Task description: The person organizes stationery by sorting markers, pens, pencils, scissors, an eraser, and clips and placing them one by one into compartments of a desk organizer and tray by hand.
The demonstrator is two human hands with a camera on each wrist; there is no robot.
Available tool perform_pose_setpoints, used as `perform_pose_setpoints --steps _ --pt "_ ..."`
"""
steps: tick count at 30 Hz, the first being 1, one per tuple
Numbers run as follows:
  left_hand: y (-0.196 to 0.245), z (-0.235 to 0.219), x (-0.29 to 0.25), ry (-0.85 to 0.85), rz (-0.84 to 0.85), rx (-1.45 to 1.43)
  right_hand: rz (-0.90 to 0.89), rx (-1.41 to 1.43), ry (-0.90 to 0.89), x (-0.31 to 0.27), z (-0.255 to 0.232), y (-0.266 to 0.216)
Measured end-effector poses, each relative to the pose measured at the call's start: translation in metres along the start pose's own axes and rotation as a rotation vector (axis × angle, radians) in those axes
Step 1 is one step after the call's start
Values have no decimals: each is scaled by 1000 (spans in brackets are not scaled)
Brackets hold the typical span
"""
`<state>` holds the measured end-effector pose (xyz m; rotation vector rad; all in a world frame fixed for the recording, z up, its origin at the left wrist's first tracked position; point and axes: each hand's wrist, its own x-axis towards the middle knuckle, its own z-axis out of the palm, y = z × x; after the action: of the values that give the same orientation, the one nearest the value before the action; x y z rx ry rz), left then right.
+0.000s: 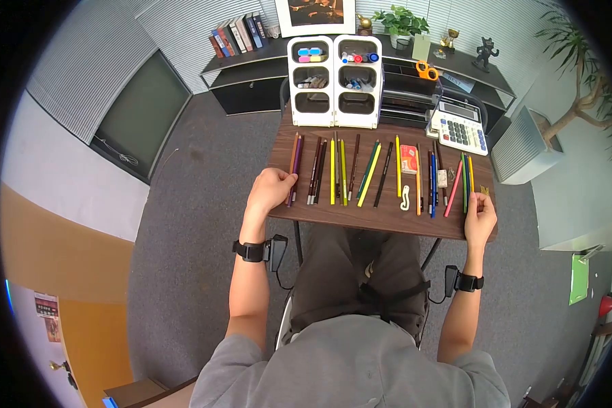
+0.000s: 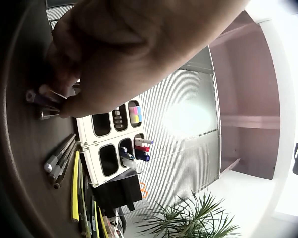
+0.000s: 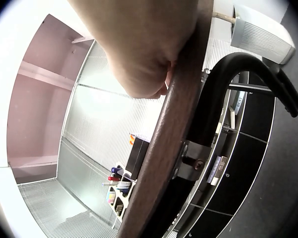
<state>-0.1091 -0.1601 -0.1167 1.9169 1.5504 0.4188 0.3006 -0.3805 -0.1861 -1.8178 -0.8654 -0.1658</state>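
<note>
On the left side of the table, my left hand [image 1: 272, 189] pinches the lower part of a purple pencil [image 1: 298, 153] beside a brown pencil [image 1: 294, 151]. In the left wrist view, thumb and fingers meet around the purple pencil's end [image 2: 36, 96]. My right hand [image 1: 481, 217] rests at the right front edge, its fingertips right at the lower end of a yellow pencil [image 1: 471, 170]. Green pencils [image 1: 465, 178] and a pink pencil [image 1: 454, 187] lie just left of it. The right wrist view hides its fingertips behind the hand, so I cannot tell whether they grip.
Several more pencils, including dark ones [image 1: 317, 170] and yellow-green ones [image 1: 343, 170], lie in rows across the wooden table [image 1: 401, 221]. Among them are a red-and-white box [image 1: 409, 160] and a white curved piece [image 1: 405, 198]. Behind stand a white organizer [image 1: 334, 81] and a calculator [image 1: 461, 128].
</note>
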Motion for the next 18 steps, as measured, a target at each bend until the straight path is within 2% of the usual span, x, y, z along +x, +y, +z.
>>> perform_pose_setpoints --steps 4,6,8,10,12,14,18 --pt "-2 -2 24 -57 55 -211 6 -22 -16 0 -1 0" --pt "4 -4 45 -150 98 -491 12 -26 -20 0 0 0" --pt "9 -11 69 -185 65 -488 4 -25 -15 0 0 -1" --pt "18 -22 87 -315 -64 -516 4 -33 -14 0 1 2" --pt "18 -19 109 -326 -60 -595 8 -43 -14 0 0 3" --pt "27 -22 118 -353 -136 -773 0 -28 -20 0 0 1" --pt "30 -20 139 -406 -221 -944 -7 -45 -12 0 0 -2"
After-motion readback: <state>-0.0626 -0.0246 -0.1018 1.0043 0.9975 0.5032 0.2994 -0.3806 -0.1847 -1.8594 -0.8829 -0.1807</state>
